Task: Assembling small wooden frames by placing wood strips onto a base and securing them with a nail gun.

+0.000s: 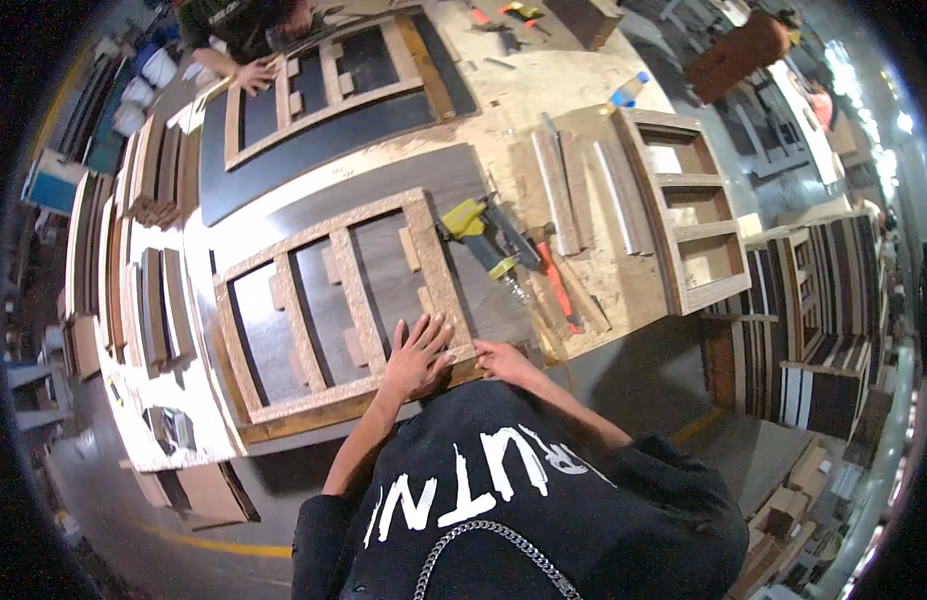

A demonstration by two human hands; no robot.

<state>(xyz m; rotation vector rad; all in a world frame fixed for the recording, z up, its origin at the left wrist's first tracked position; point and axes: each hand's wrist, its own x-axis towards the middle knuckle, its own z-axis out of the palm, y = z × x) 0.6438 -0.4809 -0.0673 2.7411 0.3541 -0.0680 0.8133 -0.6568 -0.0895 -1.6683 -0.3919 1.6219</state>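
Observation:
My left hand [416, 358] lies flat with fingers spread on the near rail of a wooden frame [356, 300], close to its right corner. At that corner is my right hand [504, 362], its fingers curled together near the frame's edge; whatever they may pinch is too small to make out. Several crosspieces divide the frame, and small wood blocks sit against them. Beneath it lies a grey-brown panel [324, 222]. Just right of the frame rest a yellow-and-black power tool [471, 222], which looks like a nail gun, and an orange-handled tool [557, 285].
Loose wood strips [556, 190] and a compartmented wooden frame [682, 212] lie to the right, with a blue-capped bottle [629, 92] behind. Across the table, another person's hand [254, 76] rests on a similar frame [334, 112]. Stacked boards [156, 300] line the left side.

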